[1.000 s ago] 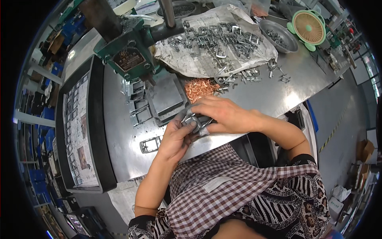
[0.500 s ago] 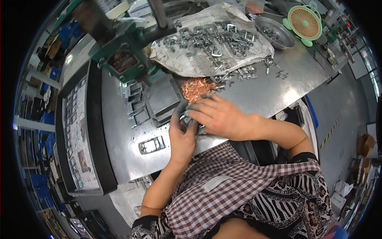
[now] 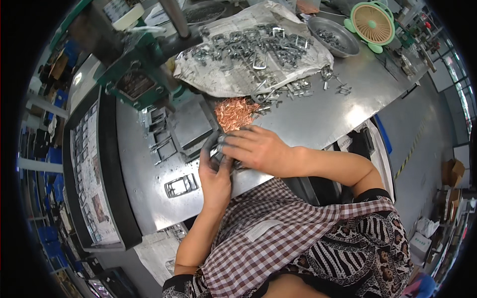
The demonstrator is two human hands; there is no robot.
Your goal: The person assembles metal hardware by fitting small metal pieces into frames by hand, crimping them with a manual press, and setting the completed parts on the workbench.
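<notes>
Close to the table's front edge, my left hand [image 3: 214, 180] grips a small metal buckle [image 3: 216, 156] between thumb and fingers. My right hand [image 3: 261, 153] closes over it from the other side, fingers bent and touching the same piece, so most of it is hidden. Just beyond my fingertips lies a heap of small copper-coloured pins [image 3: 235, 113]. A silver rectangular buckle [image 3: 181, 186] rests on the metal table [image 3: 149, 203], left of my left hand. Several buckle frames [image 3: 160, 139] lie beside a flat steel block [image 3: 191, 121].
A green press [image 3: 134, 82] stands at the back left. Many buckles [image 3: 248, 47] are piled on a white sack [image 3: 218, 84]. Farther right are a metal bowl [image 3: 343, 37] of small parts and a green fan [image 3: 372, 25]. A black-rimmed tray [image 3: 130, 218] holds rows of frames at left.
The whole view has shifted, so the table and hands appear slightly farther left. Both hands stay together on the buckle, with only slight finger movement.
</notes>
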